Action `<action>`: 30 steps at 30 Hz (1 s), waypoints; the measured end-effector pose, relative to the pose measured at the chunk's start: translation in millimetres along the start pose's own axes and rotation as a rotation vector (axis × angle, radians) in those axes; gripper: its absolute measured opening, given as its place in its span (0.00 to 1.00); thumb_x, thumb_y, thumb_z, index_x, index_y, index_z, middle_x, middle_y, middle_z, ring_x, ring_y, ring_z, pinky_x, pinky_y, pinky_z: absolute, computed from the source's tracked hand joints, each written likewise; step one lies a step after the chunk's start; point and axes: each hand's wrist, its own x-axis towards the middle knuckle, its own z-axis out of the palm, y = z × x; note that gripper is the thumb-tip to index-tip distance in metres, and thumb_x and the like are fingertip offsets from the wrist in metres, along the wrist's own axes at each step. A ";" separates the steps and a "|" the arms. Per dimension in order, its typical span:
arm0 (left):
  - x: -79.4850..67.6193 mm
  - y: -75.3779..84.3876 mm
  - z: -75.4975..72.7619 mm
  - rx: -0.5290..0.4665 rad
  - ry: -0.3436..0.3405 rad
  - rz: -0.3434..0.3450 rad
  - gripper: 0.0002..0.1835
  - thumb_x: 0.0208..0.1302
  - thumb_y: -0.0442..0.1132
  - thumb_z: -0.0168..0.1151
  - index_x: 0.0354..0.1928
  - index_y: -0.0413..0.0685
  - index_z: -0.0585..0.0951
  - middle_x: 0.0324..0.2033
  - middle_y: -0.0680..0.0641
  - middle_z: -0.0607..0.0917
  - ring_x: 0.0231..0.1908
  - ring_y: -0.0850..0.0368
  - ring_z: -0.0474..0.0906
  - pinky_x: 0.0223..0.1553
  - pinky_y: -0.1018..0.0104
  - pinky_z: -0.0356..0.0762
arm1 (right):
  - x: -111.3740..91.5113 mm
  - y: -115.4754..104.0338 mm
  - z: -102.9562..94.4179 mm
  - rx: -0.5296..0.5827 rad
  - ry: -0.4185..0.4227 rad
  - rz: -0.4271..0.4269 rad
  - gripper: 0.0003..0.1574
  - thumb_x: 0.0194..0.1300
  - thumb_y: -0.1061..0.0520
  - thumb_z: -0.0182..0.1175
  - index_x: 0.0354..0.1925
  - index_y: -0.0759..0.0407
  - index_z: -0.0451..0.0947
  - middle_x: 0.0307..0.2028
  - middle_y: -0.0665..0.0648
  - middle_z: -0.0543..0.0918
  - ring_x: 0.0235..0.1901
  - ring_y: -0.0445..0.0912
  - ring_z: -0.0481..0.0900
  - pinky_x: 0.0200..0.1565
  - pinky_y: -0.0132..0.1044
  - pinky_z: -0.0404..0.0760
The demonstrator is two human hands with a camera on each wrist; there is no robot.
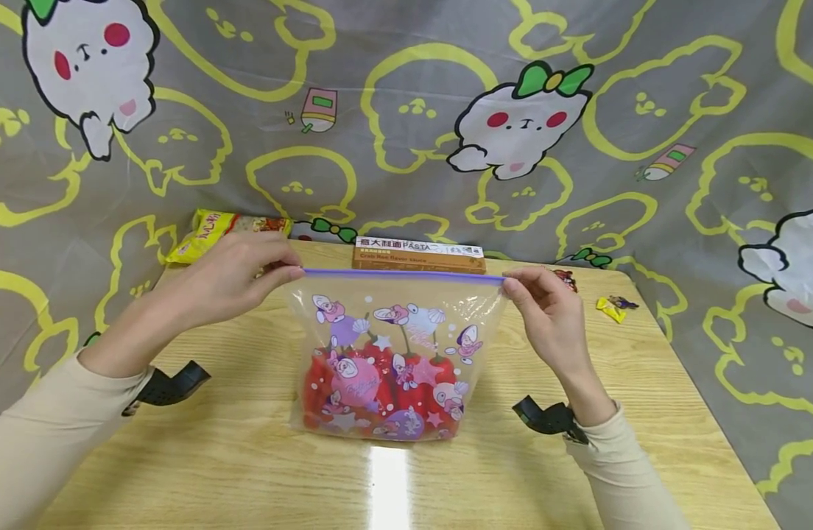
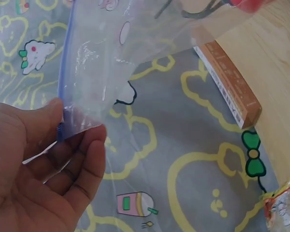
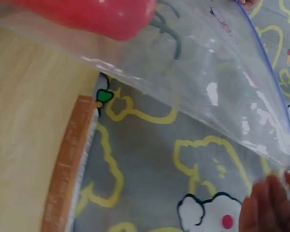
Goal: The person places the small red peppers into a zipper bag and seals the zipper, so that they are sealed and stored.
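Note:
A clear zip bag [image 1: 393, 353] with pink and purple cartoon prints stands upright over the table, its purple zip strip [image 1: 400, 274] stretched straight along the top. Through its wall show several red peppers with green stems, a red one [image 3: 121, 19] large in the right wrist view. At the left top corner my left hand [image 1: 247, 276] pinches the strip between thumb and fingers. My right hand [image 1: 546, 309] pinches the opposite corner; in the right wrist view its fingers are blurred at the edge.
Behind the bag lies an orange and white pasta box [image 1: 418, 256]. A yellow food packet [image 1: 204, 235] sits at the back left. Small wrapped pieces, one yellow [image 1: 610, 309], lie at the back right. A patterned grey curtain [image 1: 406, 110] hangs behind the wooden table [image 1: 234, 456].

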 end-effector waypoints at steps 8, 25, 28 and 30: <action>-0.8 1.7 1.9 -0.030 0.028 -0.043 0.01 0.60 0.35 0.61 0.33 0.48 0.81 0.25 0.56 0.77 0.26 0.64 0.69 0.28 0.68 0.69 | 5.2 -34.2 22.5 -0.235 -0.108 -0.187 0.21 0.57 0.66 0.59 0.51 0.62 0.75 0.18 0.50 0.71 0.17 0.37 0.62 0.20 0.26 0.61; -12.2 9.4 -4.2 -0.572 -0.107 -0.066 0.11 0.70 0.38 0.47 0.36 0.47 0.80 0.28 0.52 0.81 0.29 0.60 0.77 0.33 0.68 0.76 | 6.3 -61.5 41.5 -0.135 -0.409 -0.066 0.08 0.67 0.57 0.53 0.42 0.55 0.78 0.31 0.48 0.83 0.24 0.35 0.74 0.25 0.30 0.72; -16.0 -1.5 10.2 -0.821 -0.183 -0.137 0.22 0.74 0.41 0.33 0.40 0.34 0.77 0.32 0.40 0.81 0.30 0.51 0.79 0.37 0.64 0.78 | 4.6 -66.4 35.5 -0.085 -0.331 -0.082 0.06 0.65 0.59 0.54 0.37 0.54 0.79 0.27 0.46 0.82 0.25 0.36 0.76 0.25 0.30 0.72; -19.3 -8.0 31.9 -0.895 -0.223 -0.243 0.28 0.75 0.46 0.30 0.43 0.30 0.75 0.33 0.36 0.80 0.32 0.48 0.79 0.38 0.61 0.78 | 5.0 -69.2 33.3 -0.041 -0.291 -0.100 0.06 0.64 0.62 0.55 0.36 0.55 0.80 0.25 0.45 0.82 0.25 0.37 0.78 0.27 0.29 0.74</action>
